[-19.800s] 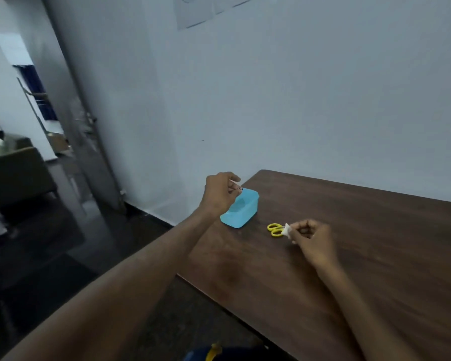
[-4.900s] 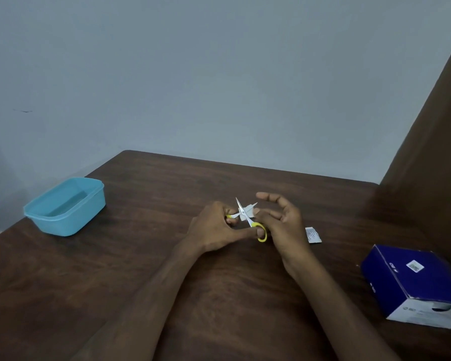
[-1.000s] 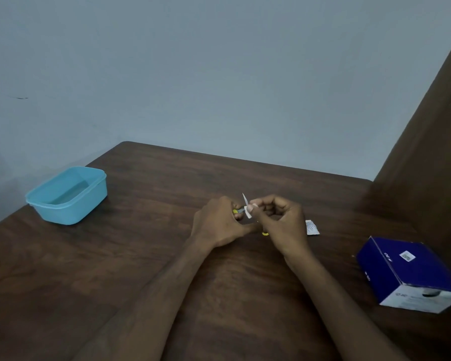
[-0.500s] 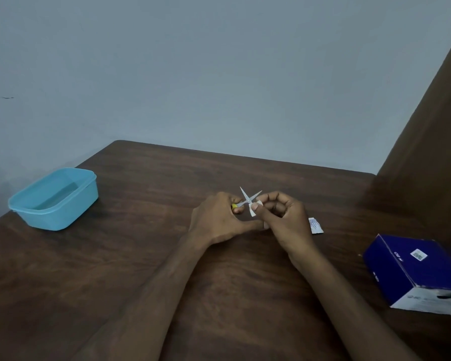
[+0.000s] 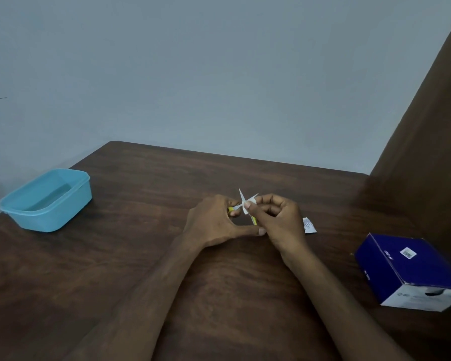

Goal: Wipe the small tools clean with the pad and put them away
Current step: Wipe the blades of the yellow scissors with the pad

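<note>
Small yellow-handled scissors [image 5: 245, 205] sit between both hands above the dark wooden table [image 5: 141, 256], blades splayed open in a V pointing away from the person. Left hand [image 5: 214, 222] curls round the yellow handle end, thumb stretched out low toward the other hand. Right hand [image 5: 279, 220] pinches a small white wiping pad [image 5: 246, 209] against the blades near the pivot (pad mostly hidden by the fingertips). Long axis runs from the left palm up and away, so the wiping stroke likely goes outward along a blade. Pale blue plastic tub [image 5: 46, 201] stands well left of the scissors, nearer the left hand.
</note>
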`<move>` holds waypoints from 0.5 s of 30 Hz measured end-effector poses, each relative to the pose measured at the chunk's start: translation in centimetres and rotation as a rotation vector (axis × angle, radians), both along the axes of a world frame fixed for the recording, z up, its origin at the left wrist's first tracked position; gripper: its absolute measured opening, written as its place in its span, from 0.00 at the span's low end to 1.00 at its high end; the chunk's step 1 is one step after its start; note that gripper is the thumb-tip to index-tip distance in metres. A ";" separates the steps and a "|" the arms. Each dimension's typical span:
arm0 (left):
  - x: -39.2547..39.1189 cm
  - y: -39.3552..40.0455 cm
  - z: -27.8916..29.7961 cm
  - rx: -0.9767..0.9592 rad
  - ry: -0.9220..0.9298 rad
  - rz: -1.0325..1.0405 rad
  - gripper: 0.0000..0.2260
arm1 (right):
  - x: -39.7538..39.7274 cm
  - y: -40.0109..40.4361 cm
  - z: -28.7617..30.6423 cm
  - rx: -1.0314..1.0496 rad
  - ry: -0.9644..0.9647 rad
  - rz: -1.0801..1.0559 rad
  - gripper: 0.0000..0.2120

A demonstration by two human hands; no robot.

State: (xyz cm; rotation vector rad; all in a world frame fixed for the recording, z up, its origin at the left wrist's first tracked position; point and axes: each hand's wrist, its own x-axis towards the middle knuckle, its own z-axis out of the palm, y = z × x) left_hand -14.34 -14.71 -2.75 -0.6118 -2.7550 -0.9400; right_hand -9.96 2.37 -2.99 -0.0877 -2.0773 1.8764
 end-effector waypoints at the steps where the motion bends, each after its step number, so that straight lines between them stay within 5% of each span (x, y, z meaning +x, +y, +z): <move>1: 0.0 0.0 0.0 -0.006 0.003 -0.003 0.39 | -0.1 -0.1 -0.1 0.003 -0.001 -0.012 0.10; 9: -0.5 -0.1 -0.1 0.228 -0.108 0.055 0.35 | 0.1 0.2 0.8 -0.147 0.231 -0.195 0.04; 15: -0.8 0.1 -0.1 0.595 -0.181 -0.045 0.30 | 0.0 -0.9 -0.4 -0.149 0.070 0.031 0.06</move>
